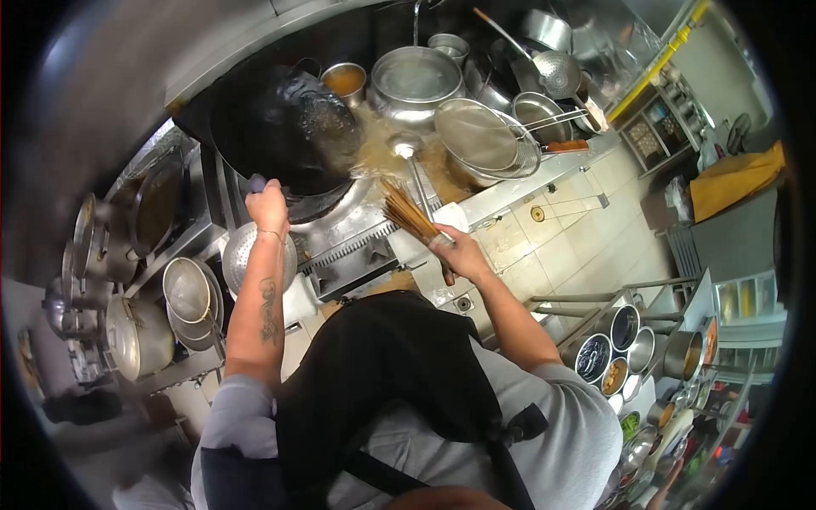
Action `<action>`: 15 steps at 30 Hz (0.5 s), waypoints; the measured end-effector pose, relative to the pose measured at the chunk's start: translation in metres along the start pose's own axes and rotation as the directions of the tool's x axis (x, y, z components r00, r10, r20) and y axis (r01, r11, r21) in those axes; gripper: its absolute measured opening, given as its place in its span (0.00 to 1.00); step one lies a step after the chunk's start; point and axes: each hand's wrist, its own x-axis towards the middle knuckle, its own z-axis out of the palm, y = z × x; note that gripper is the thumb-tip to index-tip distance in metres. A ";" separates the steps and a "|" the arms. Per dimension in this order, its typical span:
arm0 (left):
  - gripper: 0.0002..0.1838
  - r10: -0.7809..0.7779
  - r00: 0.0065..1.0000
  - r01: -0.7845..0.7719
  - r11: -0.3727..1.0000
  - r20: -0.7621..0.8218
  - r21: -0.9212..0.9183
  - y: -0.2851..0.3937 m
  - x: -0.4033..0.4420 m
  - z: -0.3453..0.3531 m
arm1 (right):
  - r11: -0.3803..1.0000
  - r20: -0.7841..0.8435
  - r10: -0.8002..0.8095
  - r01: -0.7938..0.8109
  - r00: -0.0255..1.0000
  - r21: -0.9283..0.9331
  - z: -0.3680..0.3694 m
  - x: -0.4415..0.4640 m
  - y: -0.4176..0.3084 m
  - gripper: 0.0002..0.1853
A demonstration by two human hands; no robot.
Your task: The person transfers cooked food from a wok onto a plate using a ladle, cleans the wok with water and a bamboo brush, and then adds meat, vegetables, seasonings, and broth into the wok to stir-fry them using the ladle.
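Observation:
A large black wok (255,127) is tilted over the stove, and brownish water pours off its right edge. My left hand (268,206) is closed round the wok's handle (257,183). In my right hand (461,255) is a bamboo brush (410,214), its bristles pointing up and left towards the wet stove top. Beside the bristles lies a metal ladle (407,146). Under my left forearm sits a perforated strainer (240,255).
A lidded pot (416,76), a cup of orange liquid (344,81) and a mesh strainer (476,134) stand at the back. Pots (140,336) line the left side. Food containers (592,357) are at the lower right.

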 end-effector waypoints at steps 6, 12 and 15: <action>0.16 0.295 0.955 -0.284 0.939 -0.032 0.196 -0.017 0.031 -0.002 | 0.997 -0.016 -0.030 0.029 0.999 -0.070 0.047 0.045 0.006 0.31; 0.24 0.396 0.918 -0.361 0.846 -0.009 0.392 -0.015 0.016 -0.034 | 0.980 -0.396 -0.029 -0.053 0.918 -0.194 0.073 0.090 0.084 0.27; 0.25 0.478 0.878 -0.455 0.822 0.018 0.342 -0.027 -0.003 -0.059 | 0.993 -0.186 0.117 -0.113 0.976 0.031 0.101 0.098 0.155 0.23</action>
